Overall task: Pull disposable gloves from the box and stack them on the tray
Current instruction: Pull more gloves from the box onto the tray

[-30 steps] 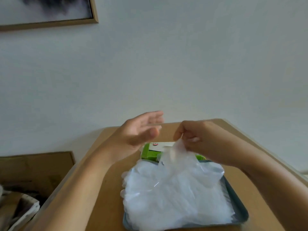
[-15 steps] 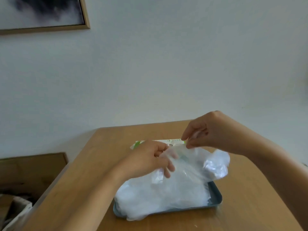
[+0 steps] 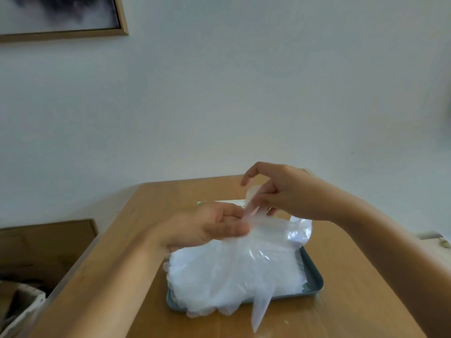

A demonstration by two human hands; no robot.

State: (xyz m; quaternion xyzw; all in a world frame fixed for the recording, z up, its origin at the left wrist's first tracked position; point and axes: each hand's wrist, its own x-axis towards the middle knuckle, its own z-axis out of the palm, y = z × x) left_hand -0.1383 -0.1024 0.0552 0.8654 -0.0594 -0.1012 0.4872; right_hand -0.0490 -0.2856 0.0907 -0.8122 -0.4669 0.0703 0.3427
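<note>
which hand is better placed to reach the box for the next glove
Probably right: the right hand sits just above the box, pinching the glove top; the left hand grips it lower, over the tray.

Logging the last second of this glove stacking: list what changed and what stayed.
The left hand, open and raised a second ago, came down and took a grip on the glove that the right hand was pulling from the box; both now hold it over the pile. Unmoved: tray, box; the right hand's pinch held.
</note>
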